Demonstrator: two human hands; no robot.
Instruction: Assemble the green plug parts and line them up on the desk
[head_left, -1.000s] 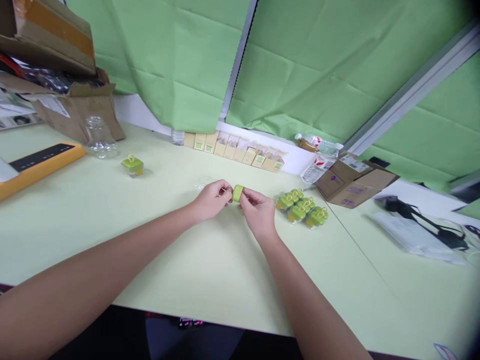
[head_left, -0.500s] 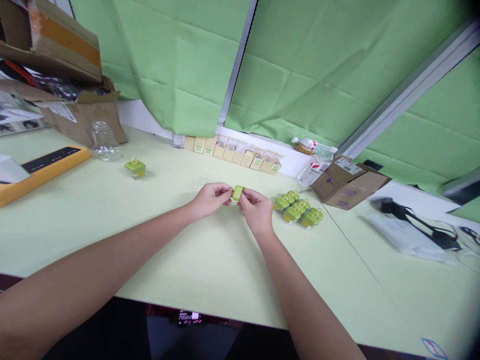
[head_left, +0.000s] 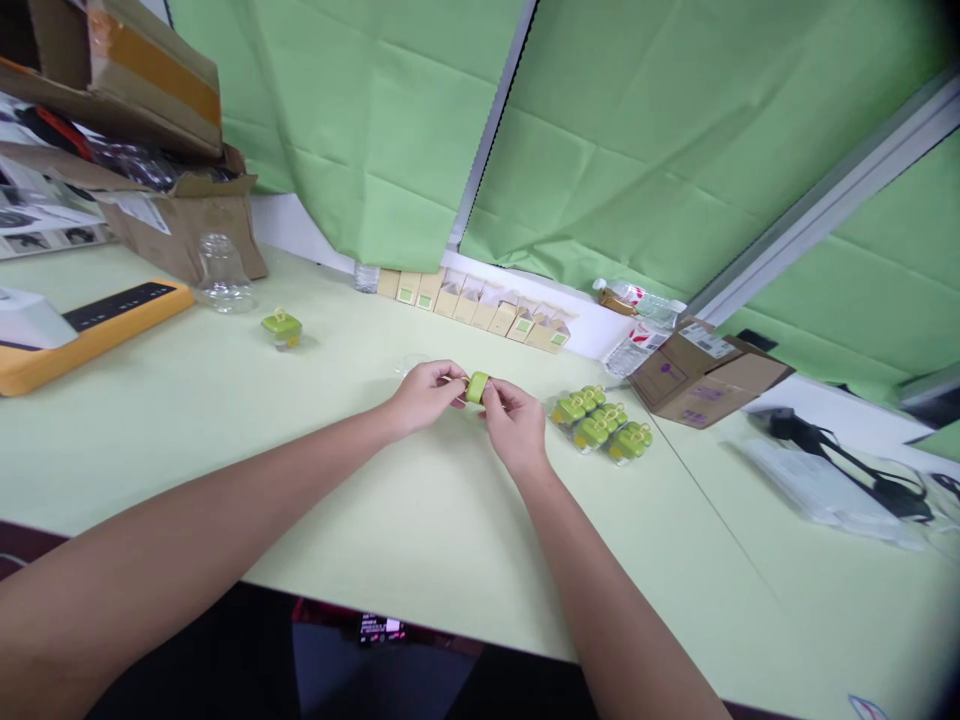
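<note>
Where both hands meet in the head view: one green piece [head_left: 478, 387] lies between the left grip [head_left: 424, 398] and the right grip [head_left: 517, 420], over the table [head_left: 420, 520].
Left grip: closed, thumb and fingers pinching at the green piece's left side; whether they hold its body or something thin attached, I cannot tell.
Right grip: closed on the green piece's right edge, thumb across the near face.
Green-lidded containers: apparently six clustered [head_left: 602, 425] just right of the right grip; one [head_left: 282, 328] well apart at the left.
Clear plastic piece [head_left: 411, 364]: one, just beyond the left grip, partly hidden.
Small cartons [head_left: 472, 303]: about ten, in a row along the wall.
Bottles [head_left: 641, 320]: two, beside one cardboard box [head_left: 694, 380].
</note>
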